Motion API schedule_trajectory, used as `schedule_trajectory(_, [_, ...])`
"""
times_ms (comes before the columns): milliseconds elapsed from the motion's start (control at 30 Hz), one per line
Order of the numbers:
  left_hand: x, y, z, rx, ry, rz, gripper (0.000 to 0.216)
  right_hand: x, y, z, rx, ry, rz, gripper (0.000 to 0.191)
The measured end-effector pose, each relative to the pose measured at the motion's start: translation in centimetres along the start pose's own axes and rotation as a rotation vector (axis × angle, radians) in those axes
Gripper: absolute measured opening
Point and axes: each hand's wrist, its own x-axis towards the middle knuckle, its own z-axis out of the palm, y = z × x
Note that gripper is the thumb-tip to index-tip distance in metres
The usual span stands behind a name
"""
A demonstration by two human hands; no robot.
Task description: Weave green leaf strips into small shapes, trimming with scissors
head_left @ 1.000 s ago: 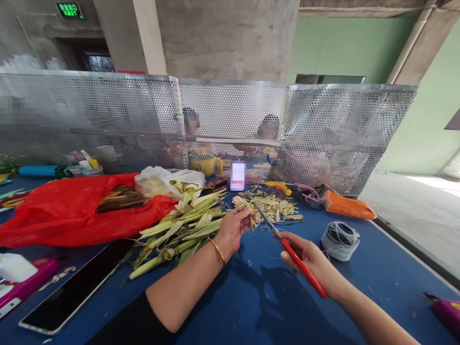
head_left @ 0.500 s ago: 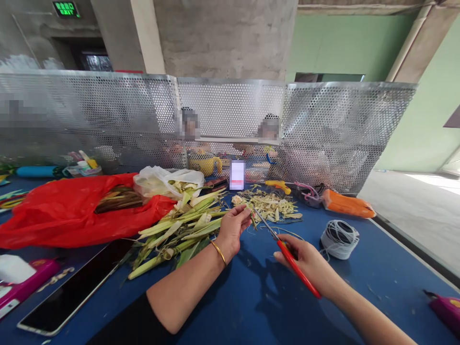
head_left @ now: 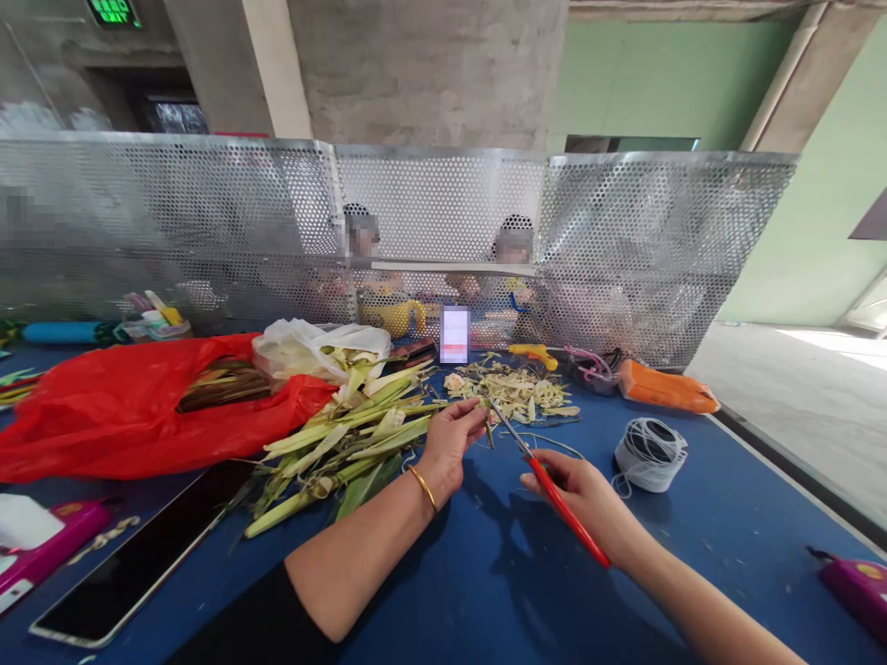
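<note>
My left hand (head_left: 452, 441) pinches a small strip of palm leaf (head_left: 486, 427) over the blue table (head_left: 499, 573), next to a pile of green and pale leaves (head_left: 346, 429). My right hand (head_left: 586, 494) grips red-handled scissors (head_left: 547, 485); their blades point up-left and meet the strip just right of my left fingertips. A gold bangle sits on my left wrist.
A red plastic bag (head_left: 131, 406) and a clear bag (head_left: 311, 346) lie at left. Leaf trimmings (head_left: 516, 392), a spool of white thread (head_left: 650, 453), an orange object (head_left: 665, 388), a phone (head_left: 131, 568) and pink tools (head_left: 856, 582) surround my hands. Two people sit behind the perforated metal screen (head_left: 624, 240).
My right hand and the scissors have drawn slightly left and toward my left hand; the blade tips have closed in on the pinched strip. My left hand has barely moved.
</note>
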Motion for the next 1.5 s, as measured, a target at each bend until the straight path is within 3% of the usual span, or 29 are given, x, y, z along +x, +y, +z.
schedule_trajectory(433, [0.3,0.0,-0.1,-0.018,0.011,-0.041,0.017,0.1,0.2,0.6,-0.04,0.005,0.015,0.035])
schedule_trajectory(567, [0.2,0.3,0.1,-0.032,0.006,-0.059,0.013,0.3,0.6,0.7,0.002,0.127,-0.01,0.037])
schedule_trajectory(700, [0.1,0.7,0.2,-0.045,-0.008,-0.094,0.004,0.7,1.0,-0.3,0.093,0.272,0.058,0.053])
schedule_trajectory(833, [0.5,0.8,-0.1,-0.016,0.011,-0.164,0.009,1.0,1.0,-1.2,0.135,0.32,0.122,0.059])
schedule_trajectory(967, [0.7,0.3,-0.7,0.099,0.035,-0.262,0.007,1.0,1.0,-1.1,0.141,0.313,0.094,0.056])
schedule_trajectory(1233, [-1.3,-0.7,0.2,0.3,-0.151,-0.435,0.007,0.8,1.1,-0.7,0.186,0.325,0.024,0.058])
schedule_trajectory(1500, [-2.8,-1.4,0.6,0.346,-0.16,-0.475,0.004,0.9,1.2,-0.8,0.226,0.376,0.012,0.059])
